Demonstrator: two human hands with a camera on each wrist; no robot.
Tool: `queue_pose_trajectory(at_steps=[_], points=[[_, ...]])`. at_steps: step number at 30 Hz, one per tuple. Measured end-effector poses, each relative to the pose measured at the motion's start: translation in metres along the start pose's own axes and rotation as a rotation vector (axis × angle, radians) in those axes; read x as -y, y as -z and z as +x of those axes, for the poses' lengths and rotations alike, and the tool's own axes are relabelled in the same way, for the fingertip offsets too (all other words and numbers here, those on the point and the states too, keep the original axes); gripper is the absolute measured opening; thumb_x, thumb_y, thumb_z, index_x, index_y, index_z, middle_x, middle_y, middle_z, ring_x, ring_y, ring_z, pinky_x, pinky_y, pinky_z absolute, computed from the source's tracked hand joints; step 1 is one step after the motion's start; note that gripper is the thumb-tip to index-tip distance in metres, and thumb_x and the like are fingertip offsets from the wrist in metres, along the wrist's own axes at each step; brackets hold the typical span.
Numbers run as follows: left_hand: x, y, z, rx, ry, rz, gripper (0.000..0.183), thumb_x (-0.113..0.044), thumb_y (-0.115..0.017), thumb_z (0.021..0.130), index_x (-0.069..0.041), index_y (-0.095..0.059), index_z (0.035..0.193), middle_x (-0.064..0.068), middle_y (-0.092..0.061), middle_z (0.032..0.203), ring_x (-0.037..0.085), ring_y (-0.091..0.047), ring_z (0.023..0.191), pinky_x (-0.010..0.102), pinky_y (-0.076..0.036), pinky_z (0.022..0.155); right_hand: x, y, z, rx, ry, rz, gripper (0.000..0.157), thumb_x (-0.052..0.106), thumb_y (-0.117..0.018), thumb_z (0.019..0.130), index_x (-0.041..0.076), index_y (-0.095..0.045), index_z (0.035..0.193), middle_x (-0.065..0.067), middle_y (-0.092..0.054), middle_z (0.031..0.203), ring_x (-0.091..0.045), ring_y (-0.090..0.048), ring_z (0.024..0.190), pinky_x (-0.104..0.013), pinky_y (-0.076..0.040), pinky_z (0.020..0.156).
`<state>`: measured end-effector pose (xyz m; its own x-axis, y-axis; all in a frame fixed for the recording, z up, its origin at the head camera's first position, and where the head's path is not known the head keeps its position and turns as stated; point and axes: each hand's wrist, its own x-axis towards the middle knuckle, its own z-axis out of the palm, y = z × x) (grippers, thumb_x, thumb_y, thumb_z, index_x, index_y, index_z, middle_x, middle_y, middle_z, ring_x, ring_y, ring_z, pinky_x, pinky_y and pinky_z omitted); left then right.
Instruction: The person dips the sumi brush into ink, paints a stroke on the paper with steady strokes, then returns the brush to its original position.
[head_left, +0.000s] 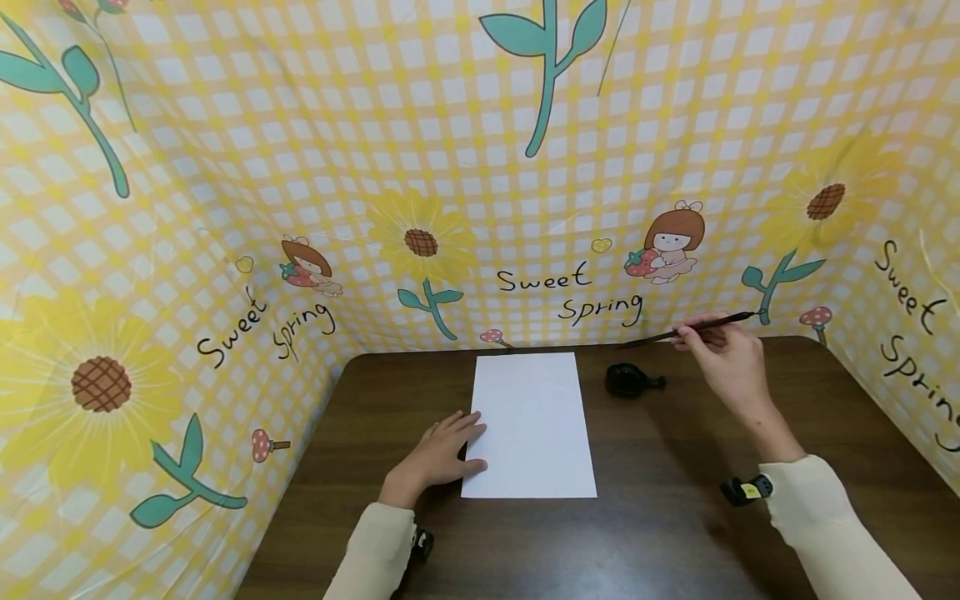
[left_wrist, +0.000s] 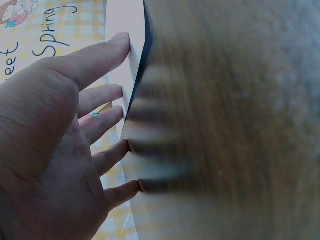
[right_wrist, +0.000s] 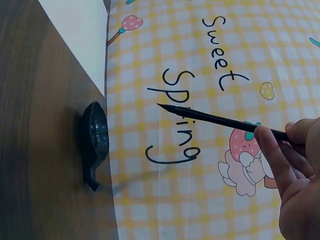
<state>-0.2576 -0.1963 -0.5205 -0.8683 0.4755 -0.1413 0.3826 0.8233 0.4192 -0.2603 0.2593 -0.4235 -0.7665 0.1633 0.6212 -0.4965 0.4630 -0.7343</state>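
Note:
A blank white sheet of paper [head_left: 531, 425] lies on the dark wooden table. My left hand [head_left: 442, 450] rests at its left edge, with the fingers spread and the thumb and some fingertips on the paper. In the left wrist view the left hand [left_wrist: 60, 135] shows its palm side, holding nothing. Above the table at the right, my right hand [head_left: 727, 362] pinches a dark writing brush [head_left: 660, 337] between thumb and fingers. The brush [right_wrist: 215, 119] points left, its dark tip above a small black ink dish [head_left: 628, 380] with a short handle, not touching it.
The brown wooden table [head_left: 645, 517] meets a yellow-checked cloth [head_left: 540, 208] hung along its back and sides. The ink dish [right_wrist: 95, 135] stands near the table's back edge, right of the paper.

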Motion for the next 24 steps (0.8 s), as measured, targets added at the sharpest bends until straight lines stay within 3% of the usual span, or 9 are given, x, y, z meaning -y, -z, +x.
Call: queue_pose_trajectory(at_steps=[5, 12, 24], points=[[0.001, 0.001, 0.000, 0.002, 0.001, 0.002, 0.069, -0.041, -0.074, 0.100, -0.017, -0.051, 0.160, 0.002, -0.033, 0.175, 0.037, -0.022, 0.165, 0.071, -0.016, 0.129, 0.003, -0.004, 0.000, -0.009, 0.033, 0.006, 0.012, 0.001, -0.072, 0.100, -0.008, -0.074, 0.108, -0.028, -0.076, 0.101, 0.013, -0.071, 0.079, -0.007, -0.056, 0.073], [0.001, 0.000, -0.001, 0.007, -0.002, -0.003, 0.070, -0.040, -0.074, 0.100, -0.016, -0.050, 0.160, 0.003, -0.033, 0.175, 0.038, -0.022, 0.165, 0.072, -0.016, 0.128, 0.006, -0.010, -0.002, -0.009, 0.013, 0.002, 0.012, 0.003, -0.073, 0.100, -0.007, -0.074, 0.108, -0.029, -0.078, 0.101, 0.016, -0.070, 0.080, -0.005, -0.055, 0.074], [0.001, 0.000, -0.001, 0.013, 0.000, 0.011, 0.071, -0.043, -0.073, 0.100, -0.015, -0.050, 0.161, 0.003, -0.032, 0.176, 0.037, -0.022, 0.165, 0.072, -0.016, 0.128, 0.010, -0.022, -0.003, -0.012, 0.040, 0.077, 0.010, -0.003, -0.073, 0.098, -0.009, -0.073, 0.106, -0.030, -0.077, 0.102, 0.012, -0.072, 0.082, -0.008, -0.058, 0.075]])
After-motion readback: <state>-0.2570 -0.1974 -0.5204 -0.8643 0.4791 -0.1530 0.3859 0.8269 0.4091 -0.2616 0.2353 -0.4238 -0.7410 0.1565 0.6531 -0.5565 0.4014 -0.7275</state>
